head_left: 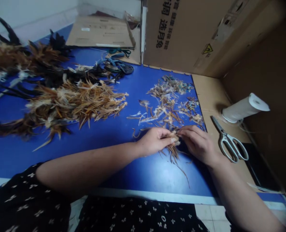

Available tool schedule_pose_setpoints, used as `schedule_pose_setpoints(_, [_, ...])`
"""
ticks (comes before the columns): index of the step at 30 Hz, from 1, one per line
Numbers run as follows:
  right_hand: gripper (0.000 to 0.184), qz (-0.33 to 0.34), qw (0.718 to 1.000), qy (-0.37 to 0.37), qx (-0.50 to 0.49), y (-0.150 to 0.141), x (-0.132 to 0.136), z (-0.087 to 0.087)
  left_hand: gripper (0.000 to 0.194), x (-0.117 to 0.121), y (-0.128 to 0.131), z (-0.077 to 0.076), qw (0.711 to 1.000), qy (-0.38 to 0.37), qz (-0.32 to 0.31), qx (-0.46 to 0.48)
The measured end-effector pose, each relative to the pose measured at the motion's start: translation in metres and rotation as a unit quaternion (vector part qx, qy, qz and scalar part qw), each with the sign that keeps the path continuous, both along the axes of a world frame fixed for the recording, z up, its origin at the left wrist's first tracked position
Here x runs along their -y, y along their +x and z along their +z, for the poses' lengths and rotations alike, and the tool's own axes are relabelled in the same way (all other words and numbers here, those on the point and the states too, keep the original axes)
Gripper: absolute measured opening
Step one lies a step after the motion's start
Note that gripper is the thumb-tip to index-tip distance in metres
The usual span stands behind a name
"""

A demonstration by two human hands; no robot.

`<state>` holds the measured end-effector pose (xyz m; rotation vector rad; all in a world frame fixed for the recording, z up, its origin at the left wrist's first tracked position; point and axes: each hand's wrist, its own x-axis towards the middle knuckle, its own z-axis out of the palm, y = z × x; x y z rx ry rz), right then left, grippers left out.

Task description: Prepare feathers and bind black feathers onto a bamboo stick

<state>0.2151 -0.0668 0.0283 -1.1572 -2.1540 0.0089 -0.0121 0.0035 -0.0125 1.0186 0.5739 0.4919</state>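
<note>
Presently, small feather bunch (pixel 174 150): brown; between the two hands, above the near part of the blue table (pixel 123 178); its tips fan toward the person, one long thin strand trailing farthest.
Left hand (pixel 155 141): thumb and fingers pinch the bunch near its upper end; the thumb lies across it.
Right hand (pixel 199 141): fingertips drawn together at the upper end of the same bunch, close to the left fingertips; whether they grip a feather or thread, I cannot tell.
Feather scraps (pixel 168 109): loose, just beyond the hands; brown, pale and some teal bits, with clear strips at the left edge.
Large feather pile (pixel 85 100): golden brown, well to the left of the hands; dark feathers (pixel 58 45) lie behind it, some curling upward.
Scissors (pixel 230 141): pale handles toward the person, blades pointing away; flat on cardboard, right of the right hand.
White spool (pixel 242 109): beyond the scissors, leaning to the right.
Black flat object (pixel 261 167): beside the scissor handles, partly under cord.
Cardboard box (pixel 181 35): standing at the back right; printed characters and a yellow warning triangle on its panel.
Sleeve (pixel 29 196): black, with a small pale pattern.
</note>
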Motion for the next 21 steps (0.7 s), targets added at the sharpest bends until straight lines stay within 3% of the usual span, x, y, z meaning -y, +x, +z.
schedule_pose_setpoints(5, [0.008,-0.009,0.998,-0.047,-0.051,0.0,-0.003,0.005,0.013,0.0,0.003,0.004,1.0,-0.02,-0.001,-0.004])
schedule_pose_setpoints(15, [0.006,-0.013,1.0,-0.025,0.007,0.008,-0.007,-0.006,0.019,-0.007,0.004,-0.002,0.999,0.025,-0.023,-0.029])
schedule_pose_setpoints(21, [0.006,0.004,0.998,-0.064,-0.017,0.004,-0.004,-0.005,0.027,-0.005,0.006,-0.002,0.999,-0.027,-0.022,0.0])
